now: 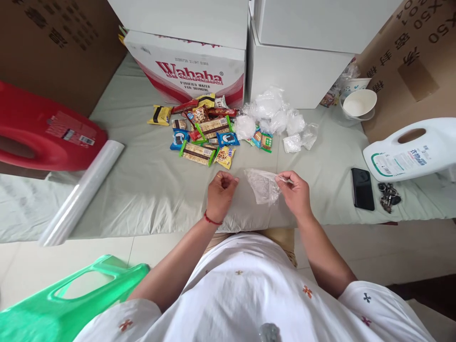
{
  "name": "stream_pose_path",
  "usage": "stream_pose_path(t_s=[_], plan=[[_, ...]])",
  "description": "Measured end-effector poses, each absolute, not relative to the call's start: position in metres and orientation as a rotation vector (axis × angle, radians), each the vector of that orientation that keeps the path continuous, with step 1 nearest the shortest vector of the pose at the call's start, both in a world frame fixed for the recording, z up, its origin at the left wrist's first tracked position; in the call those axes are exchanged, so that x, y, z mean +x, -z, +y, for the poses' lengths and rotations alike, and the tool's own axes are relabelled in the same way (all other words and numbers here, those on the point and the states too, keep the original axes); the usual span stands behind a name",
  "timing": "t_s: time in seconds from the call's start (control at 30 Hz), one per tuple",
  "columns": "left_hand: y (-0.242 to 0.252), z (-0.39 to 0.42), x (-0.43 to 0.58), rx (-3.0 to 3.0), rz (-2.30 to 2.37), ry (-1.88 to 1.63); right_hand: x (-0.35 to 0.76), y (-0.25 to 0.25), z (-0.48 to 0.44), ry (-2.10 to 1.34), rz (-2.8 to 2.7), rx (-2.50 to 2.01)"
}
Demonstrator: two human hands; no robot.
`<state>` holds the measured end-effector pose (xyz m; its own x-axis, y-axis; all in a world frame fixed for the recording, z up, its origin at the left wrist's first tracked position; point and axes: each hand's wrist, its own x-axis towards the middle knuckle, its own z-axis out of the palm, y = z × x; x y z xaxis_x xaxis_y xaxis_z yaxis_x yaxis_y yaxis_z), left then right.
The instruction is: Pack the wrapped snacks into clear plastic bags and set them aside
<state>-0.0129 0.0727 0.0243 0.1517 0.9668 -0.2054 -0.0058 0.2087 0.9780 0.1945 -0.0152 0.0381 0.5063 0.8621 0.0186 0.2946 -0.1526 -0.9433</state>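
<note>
My right hand [295, 194] pinches the upper right edge of a small clear plastic bag [261, 186], which hangs just above the cloth, crinkled toward its lower part. Left of the bag is my left hand [221, 194], fingers curled together and apart from the bag, with nothing visible in them. Beyond my hands lies a pile of wrapped snacks, among them a green-ended snack bar [197, 153], a blue packet [228, 139] and a yellow packet [224, 157]. To their right sit several clear crumpled plastic bundles [270, 107].
A red jug [46, 128] and a plastic film roll [83, 190] lie at left, above a green plastic bag [71, 294]. A Wahaha carton [188, 71] stands behind the snacks. Bowls [359, 103], a white detergent jug [413, 149], a phone [362, 189] and keys [389, 196] are right.
</note>
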Motion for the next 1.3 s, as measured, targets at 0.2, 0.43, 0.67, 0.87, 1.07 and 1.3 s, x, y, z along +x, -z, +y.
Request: stream_pose_path(t_s=[0.2,0.43,0.67,0.87,1.07,1.3], plan=[[-0.050,0.041,0.011,0.750,0.843,-0.609,0.165,-0.042,-0.027,-0.342,-1.320,-1.645],[-0.047,0.048,0.022,0.716,0.869,-0.694,0.160,-0.035,-0.034,-0.481,-1.355,-1.571],[-0.045,0.046,0.018,0.697,0.796,-0.688,0.167,-0.029,-0.034,-0.882,-0.872,-1.417],[-0.049,0.043,0.017,0.691,0.786,-0.659,0.168,-0.035,-0.028,-1.040,-0.560,-1.303],[-0.048,0.042,0.023,0.706,0.790,-0.620,0.165,-0.030,-0.031,-1.053,-0.587,-1.275],[-0.049,0.043,0.024,0.656,0.847,-0.540,0.168,-0.028,-0.038,-0.474,-1.238,-1.485]])
